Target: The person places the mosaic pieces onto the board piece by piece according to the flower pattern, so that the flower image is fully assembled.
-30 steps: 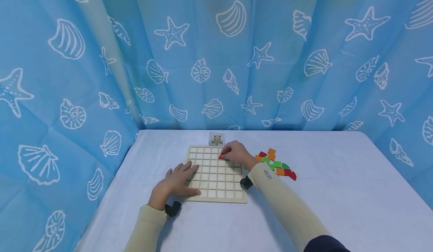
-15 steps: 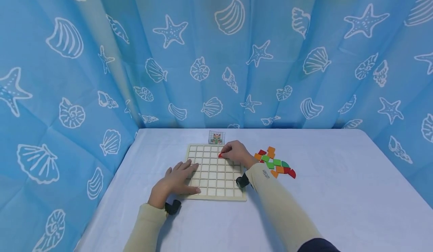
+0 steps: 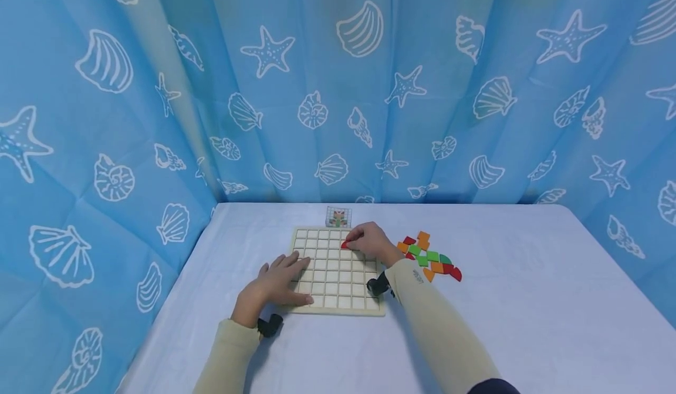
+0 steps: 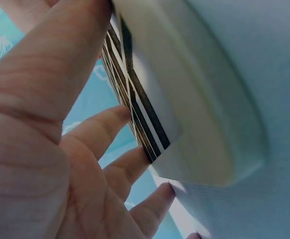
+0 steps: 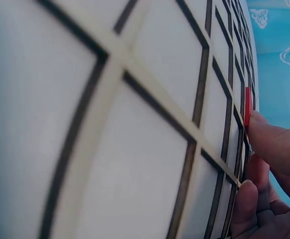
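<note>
A pale wooden board [image 3: 338, 277] with a square grid lies flat on the white table. My left hand [image 3: 276, 281] rests on its left side, fingers spread; in the left wrist view the thumb and fingertips lie along the board's edge [image 4: 205, 124]. Over the upper right cells, my right hand [image 3: 371, 242] pinches a small red tile [image 3: 345, 245] with a curved edge. The right wrist view has this red tile [image 5: 247, 105] at a far cell of the grid, the thumb against it. The right hand hides several cells.
Right of the board lies a loose group of green tiles [image 3: 422, 261], orange tiles [image 3: 423, 236] and red tiles [image 3: 456, 274]. A small pattern card [image 3: 338, 217] sits just behind the board. A blue shell-print curtain [image 3: 317, 88] hangs behind the table [image 3: 528, 300].
The right forearm and wrist have shifted slightly left, so more loose tiles show. The red tile stays at the same place on the board, and the left hand keeps its place.
</note>
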Demonstrator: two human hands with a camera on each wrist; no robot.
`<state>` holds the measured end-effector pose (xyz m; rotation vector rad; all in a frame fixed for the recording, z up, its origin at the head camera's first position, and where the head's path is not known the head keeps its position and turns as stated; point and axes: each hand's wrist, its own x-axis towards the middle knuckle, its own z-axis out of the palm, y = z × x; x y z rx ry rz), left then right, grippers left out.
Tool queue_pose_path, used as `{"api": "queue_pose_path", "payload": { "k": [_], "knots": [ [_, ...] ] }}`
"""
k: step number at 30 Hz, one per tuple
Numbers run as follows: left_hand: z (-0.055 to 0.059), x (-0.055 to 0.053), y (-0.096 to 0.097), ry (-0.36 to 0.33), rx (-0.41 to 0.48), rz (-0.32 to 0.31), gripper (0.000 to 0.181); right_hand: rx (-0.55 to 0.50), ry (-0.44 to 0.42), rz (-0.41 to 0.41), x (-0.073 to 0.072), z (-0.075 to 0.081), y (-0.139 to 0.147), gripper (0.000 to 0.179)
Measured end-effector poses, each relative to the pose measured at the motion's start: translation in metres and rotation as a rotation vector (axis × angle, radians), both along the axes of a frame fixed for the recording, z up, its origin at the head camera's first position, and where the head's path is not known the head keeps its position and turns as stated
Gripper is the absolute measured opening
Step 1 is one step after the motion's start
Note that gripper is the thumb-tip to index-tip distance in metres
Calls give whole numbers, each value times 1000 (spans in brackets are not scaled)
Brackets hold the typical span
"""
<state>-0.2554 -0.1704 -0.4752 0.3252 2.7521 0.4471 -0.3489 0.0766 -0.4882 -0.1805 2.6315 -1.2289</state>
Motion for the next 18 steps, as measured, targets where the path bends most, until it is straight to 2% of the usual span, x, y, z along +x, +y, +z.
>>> {"api": "queue_pose_path", "payload": {
  "k": [18],
  "knots": [
    [-1, 0, -2, 4, 8, -4, 95, -12, 23, -17, 2, -4, -1, 13]
  ]
}}
